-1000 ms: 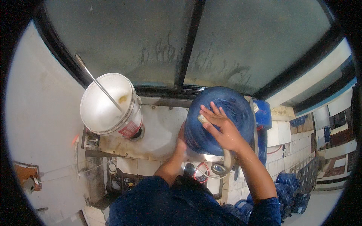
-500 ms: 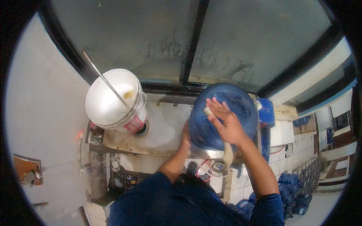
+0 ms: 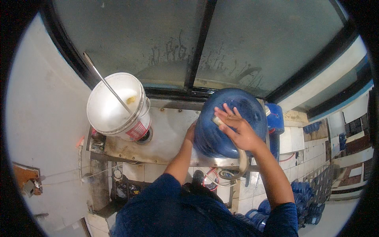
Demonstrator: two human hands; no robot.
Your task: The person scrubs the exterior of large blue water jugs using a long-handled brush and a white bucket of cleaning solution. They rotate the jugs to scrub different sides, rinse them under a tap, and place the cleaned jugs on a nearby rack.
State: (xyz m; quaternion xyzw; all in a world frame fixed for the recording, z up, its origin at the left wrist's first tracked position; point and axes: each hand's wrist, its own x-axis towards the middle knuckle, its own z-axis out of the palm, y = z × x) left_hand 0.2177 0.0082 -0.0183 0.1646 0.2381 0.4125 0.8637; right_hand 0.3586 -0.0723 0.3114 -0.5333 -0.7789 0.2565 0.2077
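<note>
A big blue water jug [image 3: 246, 114] stands on the metal counter, its rounded, wet-looking surface facing up. My right hand [image 3: 240, 132] lies over it with fingers stretched, pinning a pale hose [image 3: 243, 160] under the palm and thumb. The hose's whitish end pokes out beside the thumb, and its length curves down past the counter's front edge. Against the jug's left side rests my left hand [image 3: 191, 133], its fingertips partly hidden by the jug.
A white bucket [image 3: 96, 118] with a long metal handle [image 3: 106, 83] leaning in it stands at the counter's left. Behind is a dark-framed glass pane [image 3: 158, 43]. A blue container [image 3: 275, 118] sits right of the jug; several blue jugs [image 3: 302, 193] are on the floor.
The hose has swung out to the right into a wider bend below my right hand. My left hand has slid slightly farther along the jug's side. The view has shifted a little.
</note>
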